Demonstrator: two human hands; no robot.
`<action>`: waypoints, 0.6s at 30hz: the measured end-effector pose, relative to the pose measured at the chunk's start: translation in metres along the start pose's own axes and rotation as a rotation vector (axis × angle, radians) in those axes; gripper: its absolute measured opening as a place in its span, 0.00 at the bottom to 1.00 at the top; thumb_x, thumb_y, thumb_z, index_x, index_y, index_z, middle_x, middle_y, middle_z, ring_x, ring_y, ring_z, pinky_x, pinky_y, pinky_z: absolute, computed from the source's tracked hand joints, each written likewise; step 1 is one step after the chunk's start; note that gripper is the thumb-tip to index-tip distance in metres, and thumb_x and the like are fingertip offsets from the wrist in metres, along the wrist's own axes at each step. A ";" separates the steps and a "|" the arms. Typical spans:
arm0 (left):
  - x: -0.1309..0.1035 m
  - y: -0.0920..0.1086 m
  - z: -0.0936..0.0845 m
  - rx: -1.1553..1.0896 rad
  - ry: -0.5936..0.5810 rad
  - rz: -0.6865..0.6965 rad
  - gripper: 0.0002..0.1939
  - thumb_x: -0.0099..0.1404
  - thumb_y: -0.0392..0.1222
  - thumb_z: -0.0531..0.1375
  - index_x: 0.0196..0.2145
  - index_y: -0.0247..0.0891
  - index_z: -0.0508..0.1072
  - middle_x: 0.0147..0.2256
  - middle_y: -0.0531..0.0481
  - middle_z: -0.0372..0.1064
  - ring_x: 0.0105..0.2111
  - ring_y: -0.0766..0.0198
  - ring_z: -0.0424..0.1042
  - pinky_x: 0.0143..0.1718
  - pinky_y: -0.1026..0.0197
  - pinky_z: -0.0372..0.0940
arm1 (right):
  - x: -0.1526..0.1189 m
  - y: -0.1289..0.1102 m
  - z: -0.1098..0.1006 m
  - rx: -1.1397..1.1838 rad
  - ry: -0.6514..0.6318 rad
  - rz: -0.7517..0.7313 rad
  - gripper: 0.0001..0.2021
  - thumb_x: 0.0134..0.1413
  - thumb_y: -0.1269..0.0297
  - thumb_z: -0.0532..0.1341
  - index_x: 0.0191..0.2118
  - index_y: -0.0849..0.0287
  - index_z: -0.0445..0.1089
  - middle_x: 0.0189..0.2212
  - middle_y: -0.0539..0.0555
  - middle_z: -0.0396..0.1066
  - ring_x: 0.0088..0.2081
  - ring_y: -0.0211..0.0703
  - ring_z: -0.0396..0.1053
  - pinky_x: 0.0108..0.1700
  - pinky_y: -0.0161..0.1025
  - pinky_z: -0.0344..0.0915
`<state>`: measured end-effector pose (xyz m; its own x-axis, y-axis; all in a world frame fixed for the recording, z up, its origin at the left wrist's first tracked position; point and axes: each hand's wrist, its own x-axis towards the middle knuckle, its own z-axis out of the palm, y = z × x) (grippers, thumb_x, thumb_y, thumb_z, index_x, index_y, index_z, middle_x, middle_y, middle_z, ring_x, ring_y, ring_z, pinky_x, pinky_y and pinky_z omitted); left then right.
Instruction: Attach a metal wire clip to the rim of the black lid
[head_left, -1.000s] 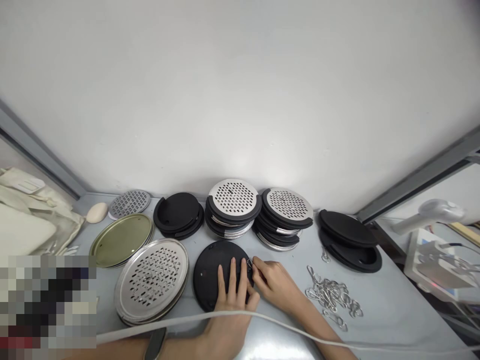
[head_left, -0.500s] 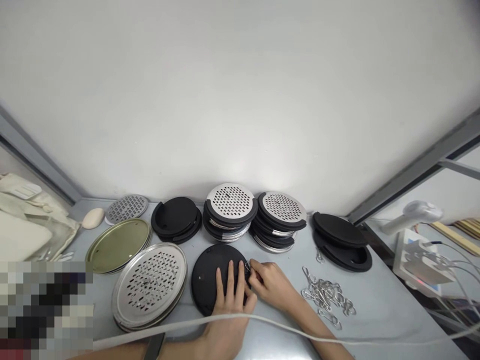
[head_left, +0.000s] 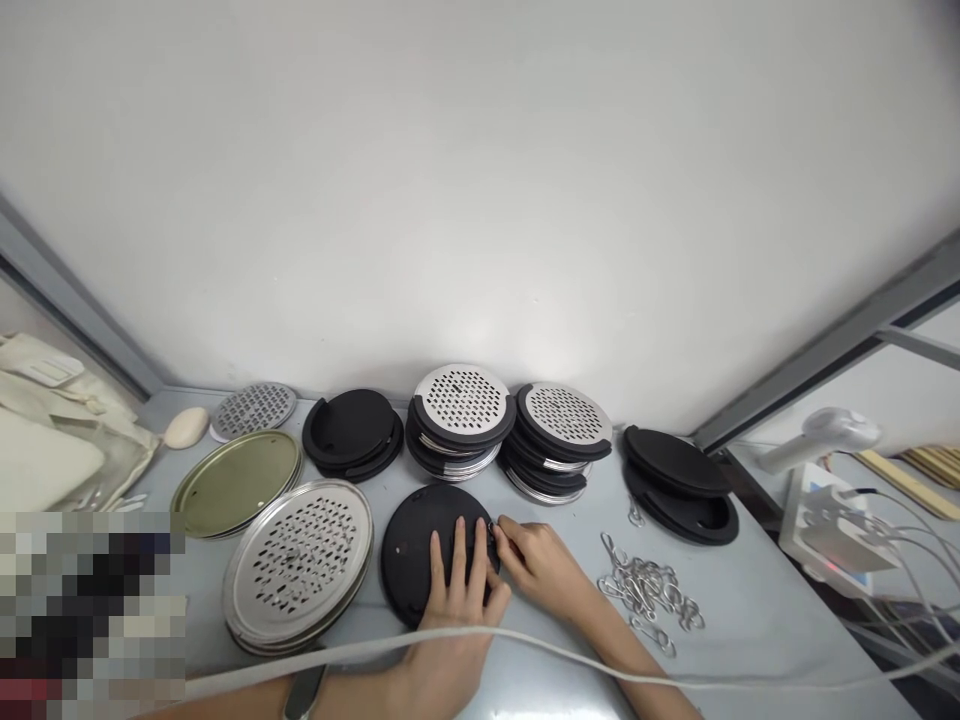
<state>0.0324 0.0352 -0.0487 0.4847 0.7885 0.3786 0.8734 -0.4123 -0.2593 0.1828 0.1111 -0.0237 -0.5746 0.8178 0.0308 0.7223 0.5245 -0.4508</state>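
A round black disc [head_left: 409, 550] lies flat on the grey table, near its front. My left hand [head_left: 459, 600] rests on top of it with the fingers spread, wearing a dark wristband. At the disc's right edge, my right hand [head_left: 534, 562] has its fingers pinched on a small metal clip [head_left: 493, 528], mostly hidden by the fingertips. Right of that hand is a pile of metal clips [head_left: 649, 590]. Left of the disc sits a stack of perforated silver discs [head_left: 300, 565].
Behind stand a black stack [head_left: 351, 432] and two stacks topped by perforated plates [head_left: 463, 402] [head_left: 568, 414]. Green lids [head_left: 240, 482] lie left, black holders [head_left: 679, 465] right. A white cable [head_left: 555, 645] crosses in front. A scanner [head_left: 832, 432] stands far right.
The view has shifted slightly. My right fingers have moved a little at the disc's edge and now cover more of the clip. My left hand stays on the disc.
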 end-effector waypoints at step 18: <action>-0.002 0.001 0.002 -0.018 0.015 -0.003 0.16 0.60 0.45 0.56 0.44 0.36 0.69 0.56 0.34 0.59 0.56 0.37 0.57 0.53 0.31 0.46 | -0.001 -0.002 0.000 -0.029 0.019 0.002 0.12 0.62 0.66 0.46 0.28 0.58 0.59 0.19 0.48 0.63 0.21 0.36 0.60 0.27 0.32 0.48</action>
<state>0.0318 0.0341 -0.0516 0.4829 0.7826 0.3929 0.8753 -0.4185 -0.2423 0.1820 0.1095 -0.0225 -0.5656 0.8233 0.0473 0.7347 0.5291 -0.4246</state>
